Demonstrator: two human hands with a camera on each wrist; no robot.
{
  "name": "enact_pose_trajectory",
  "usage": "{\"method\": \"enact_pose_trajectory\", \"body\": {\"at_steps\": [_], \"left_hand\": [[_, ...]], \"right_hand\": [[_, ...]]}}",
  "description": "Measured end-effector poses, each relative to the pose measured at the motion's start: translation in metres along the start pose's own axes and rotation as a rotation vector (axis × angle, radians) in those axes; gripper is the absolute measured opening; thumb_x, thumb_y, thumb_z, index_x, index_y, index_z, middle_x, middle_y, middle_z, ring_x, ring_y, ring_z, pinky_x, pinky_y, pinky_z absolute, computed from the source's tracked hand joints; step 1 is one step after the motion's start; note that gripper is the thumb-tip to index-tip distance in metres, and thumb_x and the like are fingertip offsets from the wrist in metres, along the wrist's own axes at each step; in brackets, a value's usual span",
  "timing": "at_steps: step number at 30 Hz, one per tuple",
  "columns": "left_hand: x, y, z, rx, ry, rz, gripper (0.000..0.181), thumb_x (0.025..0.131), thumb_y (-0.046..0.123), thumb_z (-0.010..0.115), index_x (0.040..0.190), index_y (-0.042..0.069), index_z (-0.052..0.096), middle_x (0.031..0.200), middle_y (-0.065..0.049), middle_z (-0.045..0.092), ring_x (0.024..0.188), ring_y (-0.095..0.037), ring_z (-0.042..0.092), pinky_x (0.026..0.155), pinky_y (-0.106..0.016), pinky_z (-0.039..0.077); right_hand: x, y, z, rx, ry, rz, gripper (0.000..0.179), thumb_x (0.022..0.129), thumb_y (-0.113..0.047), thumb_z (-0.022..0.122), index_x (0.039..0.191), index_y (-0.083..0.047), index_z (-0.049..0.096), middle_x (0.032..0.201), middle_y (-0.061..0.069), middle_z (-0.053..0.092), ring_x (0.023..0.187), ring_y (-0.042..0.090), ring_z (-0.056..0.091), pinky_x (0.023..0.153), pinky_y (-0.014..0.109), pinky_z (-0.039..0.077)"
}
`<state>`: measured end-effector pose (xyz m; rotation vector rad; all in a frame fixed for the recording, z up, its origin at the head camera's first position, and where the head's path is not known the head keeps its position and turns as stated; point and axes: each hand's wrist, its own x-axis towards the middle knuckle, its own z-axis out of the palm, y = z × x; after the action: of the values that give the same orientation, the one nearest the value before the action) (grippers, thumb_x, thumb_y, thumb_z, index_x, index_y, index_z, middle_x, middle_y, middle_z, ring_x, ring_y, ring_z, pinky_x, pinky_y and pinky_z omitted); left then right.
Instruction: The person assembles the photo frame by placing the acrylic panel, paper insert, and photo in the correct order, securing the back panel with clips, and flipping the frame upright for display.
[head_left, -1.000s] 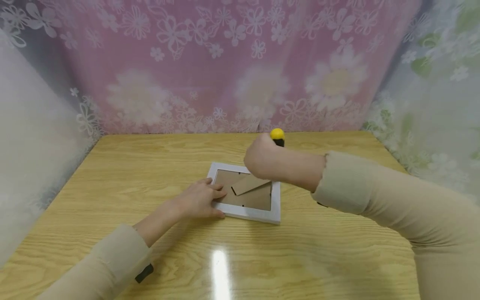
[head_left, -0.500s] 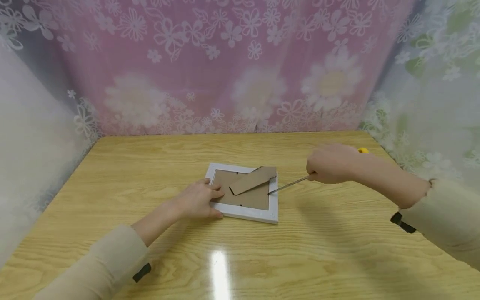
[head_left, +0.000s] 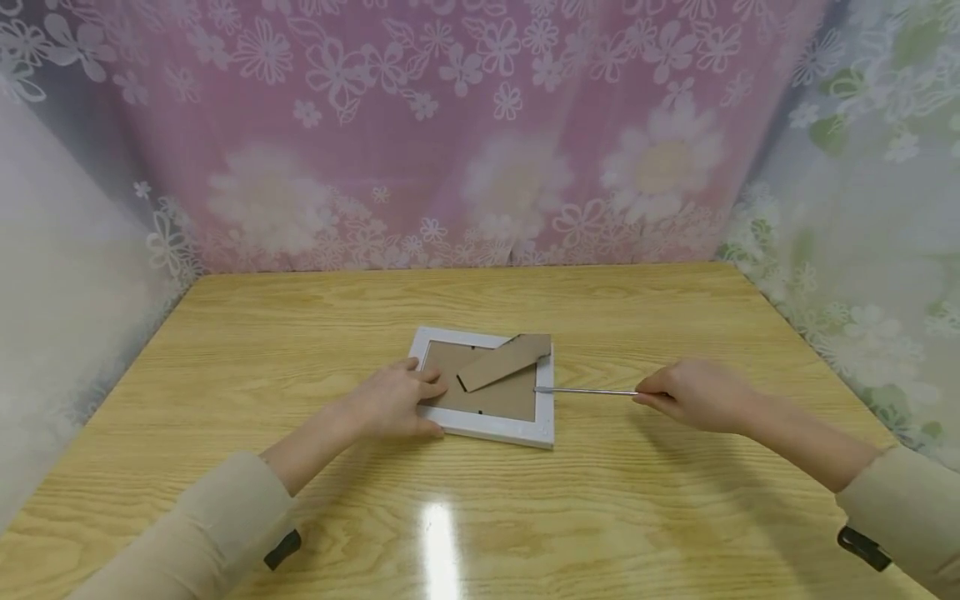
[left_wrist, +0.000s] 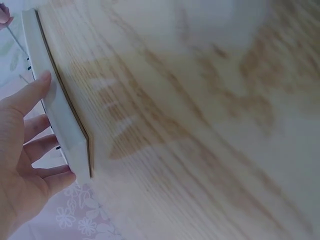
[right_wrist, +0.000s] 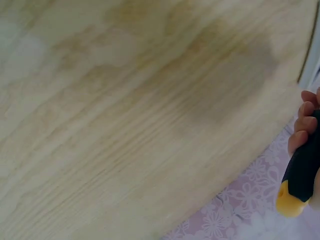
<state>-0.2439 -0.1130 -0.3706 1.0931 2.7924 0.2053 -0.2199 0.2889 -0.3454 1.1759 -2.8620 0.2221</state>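
Head view, 12 = away from person. White picture frame (head_left: 498, 428) lies back-up mid-table (head_left: 322, 308); long axis looks about 9-to-3, the 3 end swung slightly toward 4. Brown backing board (head_left: 506, 400) inside the rim; cardboard leg (head_left: 498, 365) slants across it, 8 to 2, its 2 o'clock end over the rim. Dark tabs at 12 and 6 of the board. Left hand (head_left: 392, 400) at the frame's 9 o'clock side: fingers spread and resting on it, not clenched, thumb against the 6 o'clock edge. Right hand (head_left: 701, 393) well off at 3, fingers wrapped round the black-and-yellow handle (right_wrist: 302, 167) of a screwdriver (head_left: 592, 391). Shaft points to 9, axis 9–3, nearly level across; tip at the frame's 3 o'clock inner edge, exact contact too small to tell. Pink floral curtain (head_left: 450, 150) at 12.
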Motion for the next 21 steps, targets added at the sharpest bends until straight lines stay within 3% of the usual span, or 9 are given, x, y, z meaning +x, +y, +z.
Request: {"method": "enact_pose_trajectory", "body": {"at_steps": [6, 10, 16, 21], "left_hand": [[-0.002, 0.0, 0.001, 0.001, -0.001, 0.022, 0.065, 0.078, 0.046, 0.07, 0.126, 0.004, 0.058, 0.135, -0.019, 0.047, 0.121, -0.052, 0.036, 0.098, -0.057, 0.035], [-0.003, -0.001, 0.001, -0.004, 0.008, 0.02, 0.065, 0.077, 0.045, 0.07, 0.125, 0.003, 0.058, 0.134, -0.02, 0.047, 0.121, -0.053, 0.036, 0.098, -0.057, 0.035], [-0.004, -0.003, 0.001, 0.02, 0.022, 0.012, 0.064, 0.077, 0.045, 0.071, 0.124, 0.003, 0.059, 0.132, -0.019, 0.049, 0.119, -0.052, 0.039, 0.097, -0.056, 0.037], [-0.003, -0.003, -0.002, 0.021, 0.009, 0.005, 0.064, 0.077, 0.045, 0.071, 0.125, 0.004, 0.058, 0.134, -0.018, 0.048, 0.12, -0.052, 0.038, 0.098, -0.056, 0.037]], "right_hand": [[-0.002, 0.0, 0.012, 0.032, 0.049, -0.055, 0.01, 0.087, -0.01, 0.063, 0.08, -0.013, 0.069, 0.071, -0.009, 0.065, 0.056, -0.004, 0.053, 0.048, 0.019, 0.044], [0.003, -0.002, 0.008, 0.006, 0.051, -0.089, 0.02, 0.086, -0.006, 0.063, 0.069, -0.017, 0.058, 0.059, -0.017, 0.05, 0.049, -0.007, 0.036, 0.044, 0.016, 0.033], [0.013, -0.009, -0.007, -0.034, -0.026, -0.083, 0.031, 0.087, -0.006, 0.062, 0.064, -0.019, 0.045, 0.053, -0.017, 0.032, 0.048, -0.003, 0.023, 0.045, 0.016, 0.023], [0.019, -0.013, -0.02, -0.115, -0.095, -0.041, 0.029, 0.088, -0.011, 0.062, 0.064, -0.02, 0.046, 0.052, -0.014, 0.031, 0.047, 0.0, 0.023, 0.045, 0.018, 0.022]]}}
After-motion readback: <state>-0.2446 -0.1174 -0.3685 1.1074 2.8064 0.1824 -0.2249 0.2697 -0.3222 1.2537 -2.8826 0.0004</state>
